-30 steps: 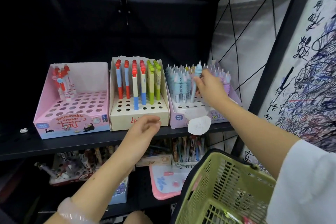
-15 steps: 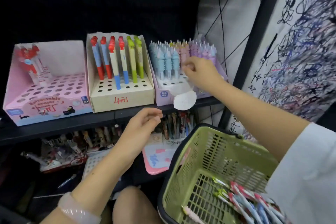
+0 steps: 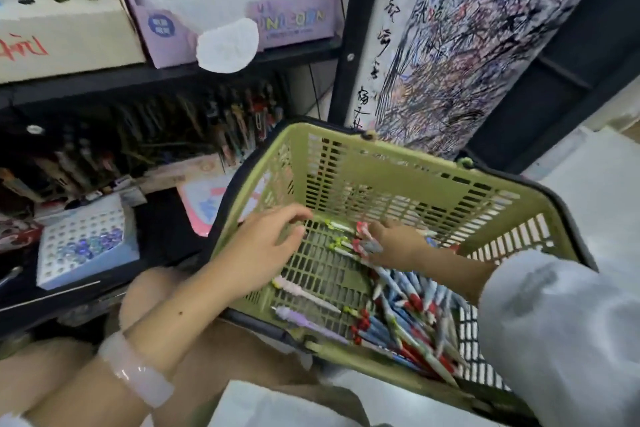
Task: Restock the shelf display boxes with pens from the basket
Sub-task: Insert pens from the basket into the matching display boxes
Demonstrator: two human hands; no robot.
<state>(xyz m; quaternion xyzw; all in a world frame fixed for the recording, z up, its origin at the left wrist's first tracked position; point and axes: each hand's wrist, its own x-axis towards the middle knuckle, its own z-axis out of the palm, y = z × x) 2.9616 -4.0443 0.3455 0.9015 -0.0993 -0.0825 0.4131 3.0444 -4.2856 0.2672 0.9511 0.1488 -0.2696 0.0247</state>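
a pale pink bangle point(image 3: 140, 373) circles the left wrist. the left hand point(image 3: 258, 248) reaches over the rim of the green slotted plastic basket point(image 3: 398, 184), fingers spread and holding nothing. the right hand point(image 3: 398, 244) is inside, fingers curled around red-capped pens point(image 3: 363, 239). a loose pile of blue and red pens point(image 3: 408, 319) lies on the basket floor. beyond, the lilac cardboard display box point(image 3: 291, 22) sits on the black shelf point(image 3: 104, 80).

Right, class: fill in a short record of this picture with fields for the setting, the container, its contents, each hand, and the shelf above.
setting: shop shelving
container: green basket
contents: loose pens, mostly at the near right
left hand: open, fingers spread over the basket floor
right hand: inside the basket, gripping red-capped pens
shelf above: purple display box, partly filled
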